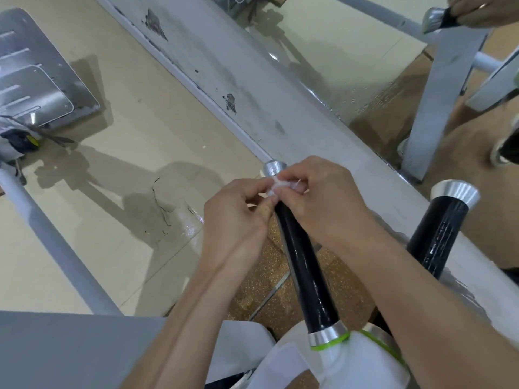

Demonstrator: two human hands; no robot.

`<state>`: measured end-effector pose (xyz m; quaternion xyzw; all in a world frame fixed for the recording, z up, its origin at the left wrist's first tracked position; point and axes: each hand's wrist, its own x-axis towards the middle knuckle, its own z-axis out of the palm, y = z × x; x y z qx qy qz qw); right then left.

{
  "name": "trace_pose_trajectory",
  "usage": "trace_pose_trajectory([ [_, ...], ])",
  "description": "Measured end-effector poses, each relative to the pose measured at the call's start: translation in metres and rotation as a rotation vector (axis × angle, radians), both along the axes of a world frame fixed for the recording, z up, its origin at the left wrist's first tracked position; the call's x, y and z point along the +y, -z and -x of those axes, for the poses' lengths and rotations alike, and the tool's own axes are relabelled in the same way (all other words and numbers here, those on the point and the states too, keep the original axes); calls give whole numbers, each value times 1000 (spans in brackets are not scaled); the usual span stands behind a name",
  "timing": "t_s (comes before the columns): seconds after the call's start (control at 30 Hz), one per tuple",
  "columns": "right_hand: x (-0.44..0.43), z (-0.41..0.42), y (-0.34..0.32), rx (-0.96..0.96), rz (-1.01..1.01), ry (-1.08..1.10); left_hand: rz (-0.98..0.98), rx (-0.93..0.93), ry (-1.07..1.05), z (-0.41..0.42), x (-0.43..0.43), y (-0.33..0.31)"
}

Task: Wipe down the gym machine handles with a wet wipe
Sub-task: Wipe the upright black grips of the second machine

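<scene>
Both hands meet just below frame centre, at the upper end of the near handle (304, 265), a glossy black grip running from 5 o'clock up toward centre.

Left hand (236, 220): fingers curled, tips pinching the wet wipe (280, 188).

Right hand (328, 203): thumb and fingers curled, pinching the same wipe from the opposite side, palm over the grip.

The wipe is small, white and bunched, lying against the top of the near handle, just under its silver end cap (273, 167). Fingers hide whether it wraps round the grip.

At 5 o'clock, a silver collar (327, 336) with a green ring sits at the base of the near handle.

At 3 o'clock stands a second handle (439, 234), black with a silver cap, well apart from both hands.

A white frame beam (252, 80) with chipped paint runs diagonally from 11 toward 4 o'clock, behind the hands.

At 10 o'clock a metal footplate (36, 74) shows over the beige tile floor (140, 122).

At 1 o'clock another person's hand (483, 9) grips a third handle (438, 19).
</scene>
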<state>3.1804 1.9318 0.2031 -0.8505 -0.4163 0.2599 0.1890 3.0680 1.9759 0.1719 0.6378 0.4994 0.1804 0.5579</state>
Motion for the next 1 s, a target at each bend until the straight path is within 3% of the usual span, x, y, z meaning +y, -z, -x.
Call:
trace_pose_trajectory([
  [0.07,-4,-3,-9,55,40,-6,-10,19,45,4,0,1],
  [0.17,9,-4,-3,-13,63,-43,-24,51,93,6,-1,4],
  [0.33,27,-8,11,-37,-20,62,-21,-5,89,1,7,1],
  [0.47,-3,-7,-1,-41,58,-54,31,-33,125,7,6,-5],
  [0.63,23,-14,19,10,-64,138,-4,-55,76,2,2,-1],
  [0.8,3,-11,10,41,-6,46,-65,-38,121,-2,12,-2],
  [1.0,39,-19,27,-34,-46,176,-104,-33,118,-7,18,6],
])
